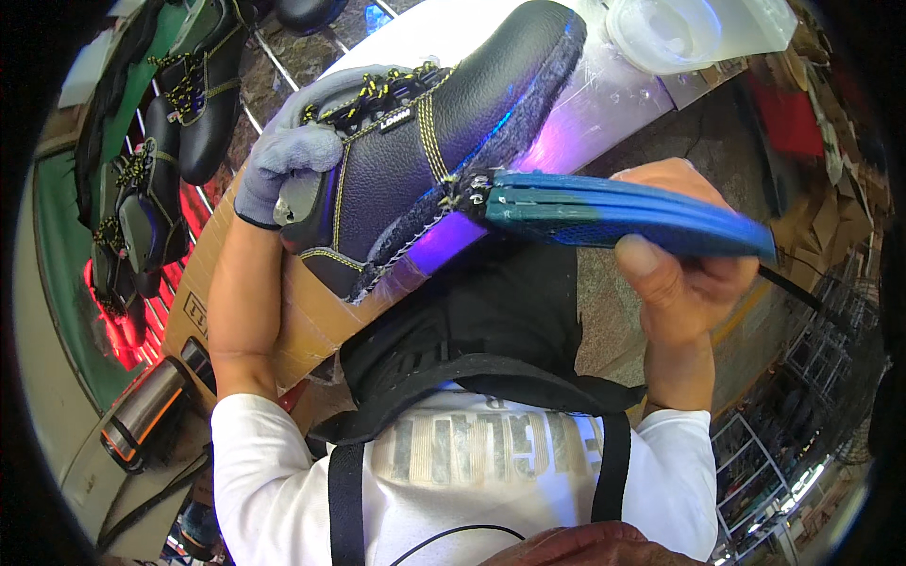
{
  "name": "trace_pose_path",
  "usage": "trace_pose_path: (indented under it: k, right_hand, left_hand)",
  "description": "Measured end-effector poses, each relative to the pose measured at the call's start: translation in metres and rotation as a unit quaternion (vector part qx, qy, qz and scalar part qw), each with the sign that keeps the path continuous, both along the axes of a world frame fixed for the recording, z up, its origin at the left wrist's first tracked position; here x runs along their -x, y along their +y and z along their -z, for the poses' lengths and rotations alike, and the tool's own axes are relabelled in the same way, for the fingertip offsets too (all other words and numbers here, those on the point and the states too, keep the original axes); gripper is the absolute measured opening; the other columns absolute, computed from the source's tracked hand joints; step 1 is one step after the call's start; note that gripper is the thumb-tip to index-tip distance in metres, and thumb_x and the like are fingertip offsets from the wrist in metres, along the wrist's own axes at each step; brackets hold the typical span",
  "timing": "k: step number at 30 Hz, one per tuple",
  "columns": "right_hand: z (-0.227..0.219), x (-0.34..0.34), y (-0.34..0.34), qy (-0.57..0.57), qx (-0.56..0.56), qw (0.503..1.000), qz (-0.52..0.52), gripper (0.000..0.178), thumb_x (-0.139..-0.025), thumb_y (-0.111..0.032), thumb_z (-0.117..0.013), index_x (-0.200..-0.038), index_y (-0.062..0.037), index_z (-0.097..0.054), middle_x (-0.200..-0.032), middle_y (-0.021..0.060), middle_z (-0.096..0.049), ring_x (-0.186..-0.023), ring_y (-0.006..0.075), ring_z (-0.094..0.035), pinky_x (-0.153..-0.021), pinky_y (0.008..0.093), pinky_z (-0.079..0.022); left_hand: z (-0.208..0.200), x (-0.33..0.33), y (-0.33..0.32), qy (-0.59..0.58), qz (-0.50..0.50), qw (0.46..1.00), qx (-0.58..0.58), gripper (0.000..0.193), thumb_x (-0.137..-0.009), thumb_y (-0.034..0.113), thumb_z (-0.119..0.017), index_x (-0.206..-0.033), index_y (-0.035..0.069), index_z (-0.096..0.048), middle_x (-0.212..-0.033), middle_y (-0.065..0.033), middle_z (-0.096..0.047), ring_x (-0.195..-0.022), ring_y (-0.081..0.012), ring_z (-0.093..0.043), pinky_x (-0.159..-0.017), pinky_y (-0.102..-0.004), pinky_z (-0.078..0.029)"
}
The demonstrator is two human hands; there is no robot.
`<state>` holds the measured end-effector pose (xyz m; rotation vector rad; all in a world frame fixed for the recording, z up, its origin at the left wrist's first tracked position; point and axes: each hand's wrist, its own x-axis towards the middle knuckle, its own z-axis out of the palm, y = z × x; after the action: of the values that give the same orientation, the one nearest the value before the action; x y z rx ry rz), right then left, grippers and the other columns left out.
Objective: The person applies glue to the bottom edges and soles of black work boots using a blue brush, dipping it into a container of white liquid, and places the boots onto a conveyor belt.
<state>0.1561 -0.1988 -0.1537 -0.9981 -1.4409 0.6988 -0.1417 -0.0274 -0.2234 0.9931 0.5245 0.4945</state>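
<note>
The gloved left hand is closed around the collar and heel area of a black leather work shoe upper, thumb pressed near the laces. The bare right hand is closed on a blue ridged hand tool, thumb below and fingers behind it. The tool's dark working end (speckled with white; its exact type cannot be told) meets the lower margin of the upper near mid-length.

The upper is held tilted over the workbench, toe toward the upper right, heel toward the lower left. Yellow stitching crosses its side; a fuzzy, roughened band follows the lower margin. Whether it bears on the bench cannot be told.

Violet light falls on the metal worktop. A translucent plastic tub stands at its far right. Cardboard lines the near left edge. Further left, black laced shoes sit on a metal-bar rack.
</note>
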Motion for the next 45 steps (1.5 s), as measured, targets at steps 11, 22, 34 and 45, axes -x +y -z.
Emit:
trace_pose_path:
  k: [11,22,34,45]
  right_hand:
    - [0.0,-0.005,-0.006,0.073,0.059,0.988,0.121,0.028,-0.086,-0.004,-0.077,-0.11,0.0087,-0.068,-0.101,0.0173,-0.072,-0.09,0.0206,-0.069,-0.081,0.0329,-0.057]
    - [-0.018,0.013,-0.001,-0.202,-0.074,0.974,0.066,0.026,-0.08,0.005,-0.08,-0.103,0.0055,-0.07,-0.094,0.0189,-0.074,-0.083,0.0301,-0.073,-0.074,0.0348,-0.058]
    - [-0.017,0.054,-0.013,-0.271,-0.103,0.953,0.086,0.029,-0.077,0.004,-0.081,-0.103,0.0052,-0.069,-0.09,0.0174,-0.073,-0.076,0.0286,-0.074,-0.065,0.0334,-0.06]
    - [-0.011,0.053,-0.012,-0.171,-0.068,0.981,0.058,0.023,-0.082,0.004,-0.078,-0.102,0.0086,-0.069,-0.094,0.0189,-0.073,-0.08,0.0273,-0.072,-0.074,0.0345,-0.059]
  left_hand:
    - [-0.008,0.0,-0.004,0.065,-0.032,0.997,-0.012,0.085,-0.064,0.02,-0.068,-0.141,-0.011,-0.05,-0.138,-0.0232,-0.059,-0.125,-0.0273,-0.062,-0.113,-0.0369,-0.045]
    - [-0.011,0.005,-0.006,0.083,-0.023,0.996,-0.029,0.084,-0.064,0.02,-0.066,-0.14,-0.011,-0.05,-0.137,-0.0228,-0.061,-0.125,-0.029,-0.062,-0.112,-0.0385,-0.047]
    - [-0.004,0.014,-0.007,0.02,-0.015,0.999,-0.044,0.072,-0.081,0.022,-0.069,-0.145,-0.006,-0.048,-0.137,-0.0181,-0.06,-0.123,-0.0236,-0.061,-0.109,-0.034,-0.046]
    - [-0.007,0.018,-0.007,0.028,-0.022,0.999,-0.029,0.08,-0.079,0.02,-0.07,-0.148,-0.008,-0.042,-0.143,-0.0221,-0.056,-0.128,-0.0291,-0.06,-0.113,-0.0383,-0.045]
